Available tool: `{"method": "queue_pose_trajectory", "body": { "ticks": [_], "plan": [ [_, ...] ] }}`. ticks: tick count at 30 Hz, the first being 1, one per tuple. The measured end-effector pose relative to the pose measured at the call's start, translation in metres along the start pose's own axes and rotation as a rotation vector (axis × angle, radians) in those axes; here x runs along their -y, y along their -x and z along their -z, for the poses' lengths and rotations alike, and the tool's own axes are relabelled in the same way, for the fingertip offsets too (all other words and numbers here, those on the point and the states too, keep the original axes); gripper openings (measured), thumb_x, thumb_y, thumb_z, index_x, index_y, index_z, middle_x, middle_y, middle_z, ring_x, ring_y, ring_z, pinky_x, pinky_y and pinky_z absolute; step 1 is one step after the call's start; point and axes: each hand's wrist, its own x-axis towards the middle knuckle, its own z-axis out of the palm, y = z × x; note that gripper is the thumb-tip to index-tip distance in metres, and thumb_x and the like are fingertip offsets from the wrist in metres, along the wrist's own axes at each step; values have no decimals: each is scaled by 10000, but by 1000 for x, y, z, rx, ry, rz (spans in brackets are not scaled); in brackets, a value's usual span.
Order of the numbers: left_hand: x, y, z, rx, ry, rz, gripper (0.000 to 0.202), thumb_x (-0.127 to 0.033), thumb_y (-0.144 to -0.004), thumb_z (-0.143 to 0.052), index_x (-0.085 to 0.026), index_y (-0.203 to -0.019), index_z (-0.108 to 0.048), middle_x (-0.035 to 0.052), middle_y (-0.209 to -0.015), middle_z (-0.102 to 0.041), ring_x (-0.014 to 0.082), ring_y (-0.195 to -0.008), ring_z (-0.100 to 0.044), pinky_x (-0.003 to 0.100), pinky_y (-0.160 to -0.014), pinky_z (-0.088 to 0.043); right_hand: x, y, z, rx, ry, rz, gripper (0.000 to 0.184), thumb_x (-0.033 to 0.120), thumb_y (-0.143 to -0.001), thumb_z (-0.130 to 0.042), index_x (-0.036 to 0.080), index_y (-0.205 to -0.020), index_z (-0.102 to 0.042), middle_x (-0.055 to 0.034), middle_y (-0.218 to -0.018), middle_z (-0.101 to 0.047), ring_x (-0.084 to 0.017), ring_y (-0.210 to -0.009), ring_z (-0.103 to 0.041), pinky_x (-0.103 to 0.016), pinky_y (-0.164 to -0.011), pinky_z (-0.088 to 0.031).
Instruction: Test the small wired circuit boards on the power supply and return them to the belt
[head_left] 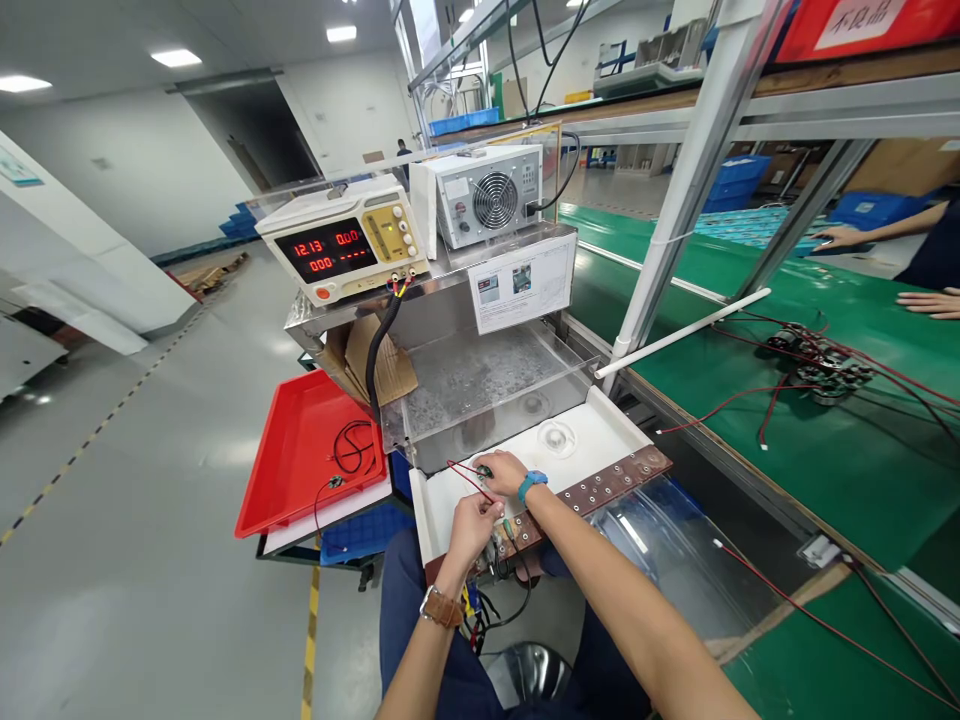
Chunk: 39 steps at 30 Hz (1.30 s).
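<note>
My left hand (472, 527), with a brown watch strap, is closed in a pinch on a thin red wire (469, 480) above the white tray (600, 428). Just beyond it my right hand (505, 474), wearing a blue wristband, is closed on a small green circuit board (485, 471). The wire loops out to the left between the two hands. Below them runs a brown terminal strip (600, 492) with rows of metal studs, where a green clip (508, 529) stands near my fingers. A clear round fixture (556, 438) sits in the tray.
A power supply (345, 240) with red digits stands on a metal shelf, beside a grey fan unit (491, 195). On the left, a red bin (300, 450) holds cables. The green conveyor (840, 480) carries wired motors (821, 365). Another person's hand (930, 302) rests at far right.
</note>
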Motion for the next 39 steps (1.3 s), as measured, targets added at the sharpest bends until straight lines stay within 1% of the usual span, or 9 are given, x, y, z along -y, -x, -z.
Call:
{"method": "queue_pose_trajectory", "body": {
  "ticks": [5,10,14,20,25,32,39],
  "plan": [
    [1,0,0,17,6,-3,159,-314,-692,-672,-156,-702,-687,57,-648,-682,182,-642,-628,277,-653,-458,1,1,0,-2,4,-3,408,157,-752,-573,235,-1141,-671,-39,-1088,-709,-238,-1035,-599,-315,-902,-404],
    [0,-1,1,58,-3,-9,171,-324,-709,-670,-154,-698,-680,62,-642,-680,172,-613,-606,276,-632,-455,2,2,2,-3,-5,4,409,153,-753,-578,224,-1145,-671,-41,-1097,-708,-242,-1026,-593,-320,-905,-395],
    [1,-3,2,78,-39,-25,158,-297,-712,-657,-143,-711,-692,55,-647,-677,160,-616,-593,257,-615,-442,2,2,2,3,-3,-6,414,161,-756,-572,225,-1153,-669,-45,-1100,-707,-242,-1027,-590,-316,-898,-390],
    [7,-5,4,84,-104,-46,164,-283,-722,-652,-133,-737,-715,24,-618,-654,138,-592,-567,235,-585,-401,1,0,0,15,8,-13,429,177,-759,-549,240,-1166,-667,-45,-1096,-707,-239,-1036,-590,-310,-889,-387],
    [13,-6,2,71,-114,-30,168,-294,-735,-660,-133,-722,-709,31,-620,-651,132,-583,-559,237,-578,-394,2,0,1,5,11,-9,422,176,-737,-550,243,-1134,-677,-44,-1055,-714,-242,-1010,-596,-308,-872,-389],
    [17,-7,1,50,-54,-11,255,-381,-749,-649,-131,-717,-689,59,-639,-664,145,-595,-584,253,-595,-424,2,0,0,3,-7,-6,433,155,-738,-544,248,-1143,-669,-37,-1045,-711,-226,-995,-597,-299,-873,-383],
    [17,-7,1,55,-12,-3,362,-497,-706,-695,-136,-705,-677,65,-637,-668,155,-598,-591,267,-605,-450,0,-1,-1,6,6,-5,440,158,-746,-535,249,-1155,-670,-40,-1056,-711,-228,-997,-598,-300,-866,-382]
  ]
}}
